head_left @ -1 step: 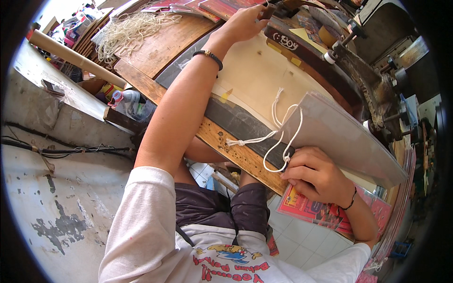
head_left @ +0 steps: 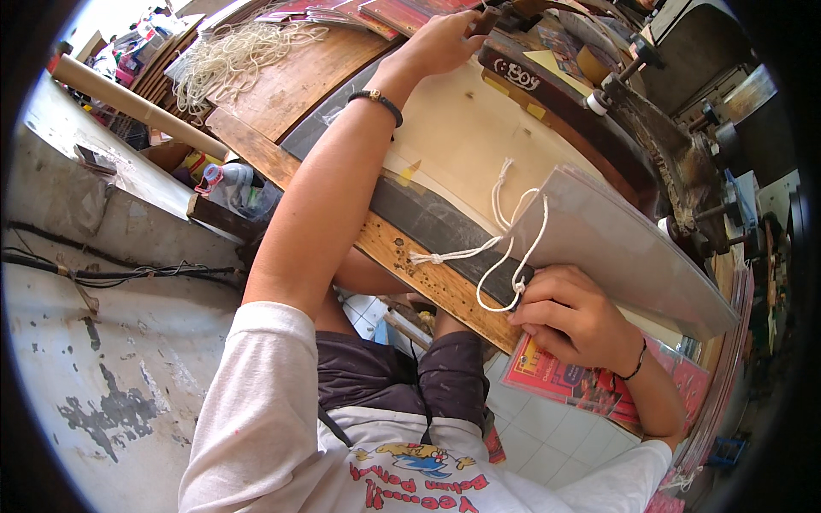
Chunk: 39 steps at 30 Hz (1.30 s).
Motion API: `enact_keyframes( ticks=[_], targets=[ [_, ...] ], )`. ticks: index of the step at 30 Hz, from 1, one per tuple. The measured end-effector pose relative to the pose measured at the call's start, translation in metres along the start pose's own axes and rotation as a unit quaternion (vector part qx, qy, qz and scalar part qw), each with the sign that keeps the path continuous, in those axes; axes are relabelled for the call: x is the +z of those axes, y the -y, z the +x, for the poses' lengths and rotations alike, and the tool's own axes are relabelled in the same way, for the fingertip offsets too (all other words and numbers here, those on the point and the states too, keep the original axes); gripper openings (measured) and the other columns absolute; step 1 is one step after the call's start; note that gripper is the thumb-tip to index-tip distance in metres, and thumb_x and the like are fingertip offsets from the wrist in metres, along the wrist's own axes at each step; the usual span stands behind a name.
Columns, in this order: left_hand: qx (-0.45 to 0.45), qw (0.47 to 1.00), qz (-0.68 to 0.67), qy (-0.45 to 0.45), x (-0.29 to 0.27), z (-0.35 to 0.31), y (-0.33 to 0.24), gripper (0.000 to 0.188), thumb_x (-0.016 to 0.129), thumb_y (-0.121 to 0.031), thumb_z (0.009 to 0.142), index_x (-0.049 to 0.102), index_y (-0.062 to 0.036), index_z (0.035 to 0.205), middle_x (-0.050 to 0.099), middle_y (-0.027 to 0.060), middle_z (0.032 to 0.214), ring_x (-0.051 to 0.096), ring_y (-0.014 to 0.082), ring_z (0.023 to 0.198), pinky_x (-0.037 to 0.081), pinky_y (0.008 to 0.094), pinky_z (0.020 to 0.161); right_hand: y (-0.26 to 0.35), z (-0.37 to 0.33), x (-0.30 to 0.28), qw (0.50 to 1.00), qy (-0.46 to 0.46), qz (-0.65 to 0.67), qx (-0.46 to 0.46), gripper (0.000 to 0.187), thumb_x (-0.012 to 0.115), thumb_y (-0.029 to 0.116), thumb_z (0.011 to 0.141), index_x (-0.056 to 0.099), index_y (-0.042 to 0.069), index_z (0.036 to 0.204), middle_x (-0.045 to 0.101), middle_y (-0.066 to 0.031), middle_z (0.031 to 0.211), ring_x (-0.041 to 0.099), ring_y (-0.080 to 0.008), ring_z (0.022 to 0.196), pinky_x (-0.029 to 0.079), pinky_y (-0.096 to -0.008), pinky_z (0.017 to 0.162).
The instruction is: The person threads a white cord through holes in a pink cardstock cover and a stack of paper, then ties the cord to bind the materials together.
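Observation:
My left hand (head_left: 446,41) is stretched across to the far side, its fingers closed round a short dark wooden handle (head_left: 485,21). Under that arm lies a wide cream sheet (head_left: 466,128) on a black strip along the table. My right hand (head_left: 575,315) rests at the near table edge with its fingers curled in; what they hold, if anything, is hidden. Beside its knuckles stands a tilted grey panel (head_left: 616,239), several layers thick. A knotted white cord (head_left: 547,227) loops from this panel, and one knot lies right by the right fingertips.
A dark machine frame (head_left: 650,137) with knobs and a curved bar (head_left: 573,128) borders the far right. Tangled white cord (head_left: 244,60) lies on the wooden board (head_left: 291,94). Red printed sheets (head_left: 564,376) sit below my right hand. A cardboard tube (head_left: 141,107) is at left.

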<state>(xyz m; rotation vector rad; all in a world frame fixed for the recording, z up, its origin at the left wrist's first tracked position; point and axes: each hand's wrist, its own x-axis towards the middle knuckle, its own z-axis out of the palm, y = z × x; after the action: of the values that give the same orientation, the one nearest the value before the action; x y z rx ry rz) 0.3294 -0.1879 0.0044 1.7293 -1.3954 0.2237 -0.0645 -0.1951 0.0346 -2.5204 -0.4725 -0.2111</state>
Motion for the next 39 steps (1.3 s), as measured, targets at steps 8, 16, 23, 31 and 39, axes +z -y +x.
enact_keyframes(
  ticks=[8,16,23,31,39],
  targets=[
    [0.016,0.999,0.033,0.013,-0.002,-0.001,-0.005,0.04,0.063,-0.021,0.094,0.062,-0.0061,0.131,0.073,0.0201,0.108,0.068,0.0392,0.104,0.054,0.0461,0.091,-0.001,-0.001,0.0,1.0,0.001,0.001,-0.003,0.022,0.076,0.007,0.083,0.07,0.009,0.104,0.063,-0.0071,0.102,0.063,-0.0286,0.1,0.051,-0.0418,0.09],
    [0.012,0.999,0.04,-0.009,-0.01,0.008,0.004,0.035,0.069,-0.017,0.089,0.065,-0.0018,0.12,0.072,0.0262,0.102,0.069,0.044,0.099,0.055,0.0488,0.084,-0.001,0.001,-0.003,1.0,0.007,0.003,-0.017,0.025,0.077,0.007,0.079,0.07,0.009,0.104,0.063,-0.0065,0.105,0.062,-0.0284,0.102,0.05,-0.0424,0.091],
    [0.002,0.999,0.041,-0.022,-0.011,0.009,-0.007,0.032,0.07,-0.02,0.088,0.069,0.0004,0.113,0.072,0.0279,0.099,0.069,0.0441,0.097,0.054,0.0506,0.083,-0.002,-0.005,0.0,0.998,-0.027,-0.05,-0.031,0.031,0.077,0.007,0.078,0.071,0.009,0.108,0.061,-0.0097,0.118,0.062,-0.0296,0.104,0.051,-0.0421,0.092],
    [-0.009,0.999,0.045,0.005,-0.006,0.005,-0.005,0.036,0.065,-0.022,0.089,0.069,-0.0065,0.121,0.074,0.0182,0.104,0.069,0.0387,0.102,0.053,0.0459,0.089,0.015,-0.008,0.009,0.957,-0.207,-0.194,0.066,0.062,0.082,0.011,0.075,0.064,0.022,0.132,0.043,-0.0321,0.148,0.062,-0.0311,0.099,0.057,-0.0418,0.083],
    [-0.052,0.997,0.062,0.021,-0.007,0.005,-0.015,0.04,0.077,-0.023,0.088,0.07,-0.0101,0.125,0.076,0.0143,0.11,0.071,0.0269,0.1,0.053,0.0386,0.09,0.012,-0.01,0.013,0.932,-0.228,-0.249,0.13,0.073,0.085,0.019,0.075,0.059,0.03,0.142,0.039,-0.033,0.153,0.062,-0.0225,0.086,0.056,-0.0328,0.07]
  ],
)
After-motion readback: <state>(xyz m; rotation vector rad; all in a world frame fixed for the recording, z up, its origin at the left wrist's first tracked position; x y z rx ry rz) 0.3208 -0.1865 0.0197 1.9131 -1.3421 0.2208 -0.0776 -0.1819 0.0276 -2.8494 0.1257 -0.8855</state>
